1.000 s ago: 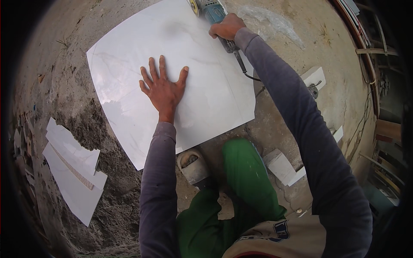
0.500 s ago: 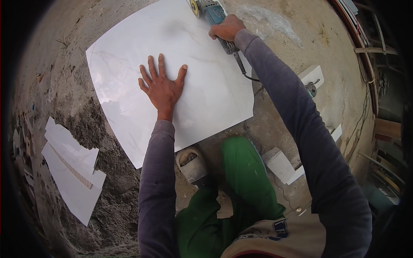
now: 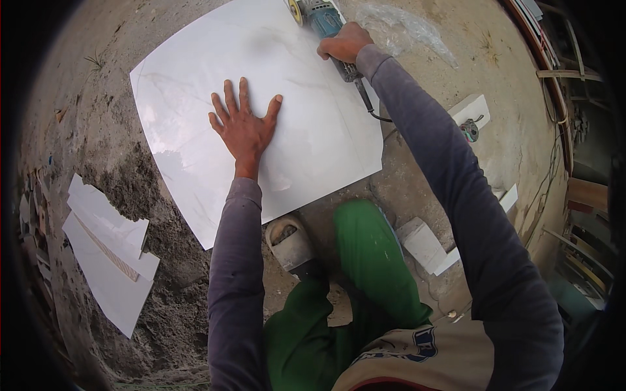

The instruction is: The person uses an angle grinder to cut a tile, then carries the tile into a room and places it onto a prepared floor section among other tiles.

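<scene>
A large white glossy tile point(image 3: 313, 150) with faint grey veining lies on the ground in front of me. My left hand point(image 3: 246, 129) rests flat on its middle, fingers spread. At the tile's far right edge, my right hand point(image 3: 345, 44) is wrapped round a blue and black angle grinder point(image 3: 326, 23). The grinder's yellow disc point(image 3: 295, 12) is at the tile's far edge, partly cut off by the top of the picture. A black power cord point(image 3: 366, 98) runs from its rear end and passes behind my right forearm.
Broken tile pieces point(image 3: 111, 280) lie on rough ground at the left. White offcuts point(image 3: 424, 246) and a small round tool point(image 3: 469, 130) are to my right. Clear plastic sheeting point(image 3: 411, 29) lies beyond the grinder. My sandalled foot point(image 3: 290, 244) is close to the tile's near edge.
Almost nothing differs. My left hand appears very slightly higher in the picture, still flat on the tile, and the whole view has shifted a little. The grinder stays at the far edge.
</scene>
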`<state>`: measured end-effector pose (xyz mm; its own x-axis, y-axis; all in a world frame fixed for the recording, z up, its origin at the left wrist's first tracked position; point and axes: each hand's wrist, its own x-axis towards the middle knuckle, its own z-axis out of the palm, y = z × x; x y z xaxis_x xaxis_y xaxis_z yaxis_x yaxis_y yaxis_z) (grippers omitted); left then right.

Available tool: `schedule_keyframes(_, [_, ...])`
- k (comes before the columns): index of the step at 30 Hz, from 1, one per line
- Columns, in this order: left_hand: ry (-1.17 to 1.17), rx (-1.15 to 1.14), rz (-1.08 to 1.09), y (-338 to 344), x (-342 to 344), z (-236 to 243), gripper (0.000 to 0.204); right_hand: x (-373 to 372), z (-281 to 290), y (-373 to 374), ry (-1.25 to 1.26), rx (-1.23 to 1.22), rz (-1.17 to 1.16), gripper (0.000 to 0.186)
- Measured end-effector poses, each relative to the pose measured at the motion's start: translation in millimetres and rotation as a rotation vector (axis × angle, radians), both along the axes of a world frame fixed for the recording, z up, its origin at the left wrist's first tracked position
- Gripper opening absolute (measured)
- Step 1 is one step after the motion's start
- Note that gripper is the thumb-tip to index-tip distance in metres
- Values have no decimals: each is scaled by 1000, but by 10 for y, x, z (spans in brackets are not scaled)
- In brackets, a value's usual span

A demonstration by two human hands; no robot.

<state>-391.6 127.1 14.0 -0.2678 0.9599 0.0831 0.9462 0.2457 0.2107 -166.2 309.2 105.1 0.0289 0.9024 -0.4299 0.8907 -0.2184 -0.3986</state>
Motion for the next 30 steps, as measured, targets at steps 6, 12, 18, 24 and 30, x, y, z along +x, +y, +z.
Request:
schedule_keyframes(6, [-29,2,-25,-145,-11,18,96,7,42,-122,8,-7,-19,52])
schedule_keyframes(12, [-90,-66,-41,-521,-56,111,97,62,116,-201,35,-9,-18,51])
schedule_keyframes(18, [-85,-84,-30,-636,-69,124,98,90,95,-243,41,-7,2,50])
schedule_keyframes(24, [-80,-92,-47,-645,-59,153,98,111,7,-239,23,-9,-8,49])
schedule_keyframes(30, [-70,-94,-51,-641,-67,140,99,210,7,-360,133,12,-35,51])
